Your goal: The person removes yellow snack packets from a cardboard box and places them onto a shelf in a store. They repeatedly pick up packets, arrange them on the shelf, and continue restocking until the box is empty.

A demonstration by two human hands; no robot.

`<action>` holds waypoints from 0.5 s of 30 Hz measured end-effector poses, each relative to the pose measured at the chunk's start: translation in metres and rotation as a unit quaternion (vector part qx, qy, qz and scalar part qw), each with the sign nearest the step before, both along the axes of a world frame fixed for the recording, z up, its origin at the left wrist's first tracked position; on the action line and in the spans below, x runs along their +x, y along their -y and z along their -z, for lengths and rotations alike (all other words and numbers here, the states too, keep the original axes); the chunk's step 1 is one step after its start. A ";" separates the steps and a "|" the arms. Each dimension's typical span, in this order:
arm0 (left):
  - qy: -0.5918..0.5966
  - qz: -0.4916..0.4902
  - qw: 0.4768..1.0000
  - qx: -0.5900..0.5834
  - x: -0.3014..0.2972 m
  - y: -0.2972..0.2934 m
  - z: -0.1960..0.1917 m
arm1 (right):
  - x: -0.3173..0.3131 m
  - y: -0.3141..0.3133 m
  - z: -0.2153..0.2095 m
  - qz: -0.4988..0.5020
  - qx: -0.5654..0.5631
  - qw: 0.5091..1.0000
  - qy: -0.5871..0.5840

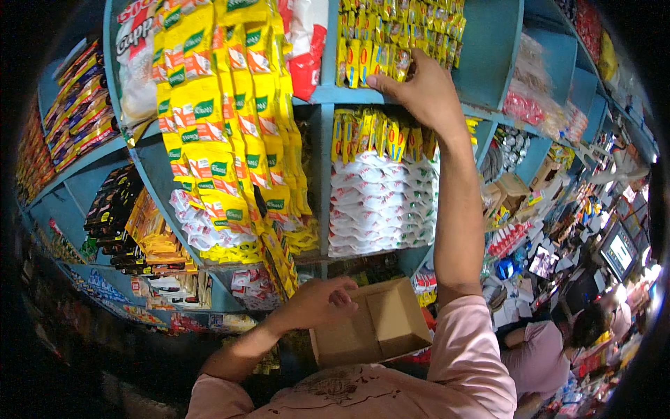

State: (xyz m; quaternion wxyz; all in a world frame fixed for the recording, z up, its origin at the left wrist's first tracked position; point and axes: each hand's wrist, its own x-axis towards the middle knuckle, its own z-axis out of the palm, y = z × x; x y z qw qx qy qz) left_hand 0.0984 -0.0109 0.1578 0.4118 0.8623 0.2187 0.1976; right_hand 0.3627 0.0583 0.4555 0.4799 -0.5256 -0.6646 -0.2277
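Observation:
My left hand [317, 302] grips the rim of an open brown cardboard box [380, 325] held against my chest. My right hand [417, 87] reaches up to the upper blue shelf [328, 94] and its fingers close on small yellow sachets [380, 59] standing in a row there. Below that shelf lie more yellow sachets [377, 136] above a stack of white packets [380, 202].
Long strips of yellow packets [223, 119] hang down the blue shelving to the left. Dark and orange packs [136, 223] fill the lower left compartments. Another person in pink [551, 346] is at the lower right beside a cluttered counter and a screen [618, 253].

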 end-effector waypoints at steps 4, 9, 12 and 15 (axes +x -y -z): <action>-0.020 -0.025 0.998 -0.063 -0.015 0.002 0.024 | -0.024 0.030 0.016 0.032 -0.013 0.999 -0.032; 0.001 -0.092 0.983 -0.159 -0.055 0.015 0.073 | 0.039 0.078 0.112 -0.014 0.229 0.973 0.018; -0.014 -0.235 0.955 -0.181 -0.106 0.043 0.138 | 0.021 0.128 0.214 0.029 -0.030 0.997 -0.062; -0.020 -0.380 0.871 -0.310 -0.140 0.070 0.234 | 0.061 0.143 0.344 0.190 -0.417 0.889 0.009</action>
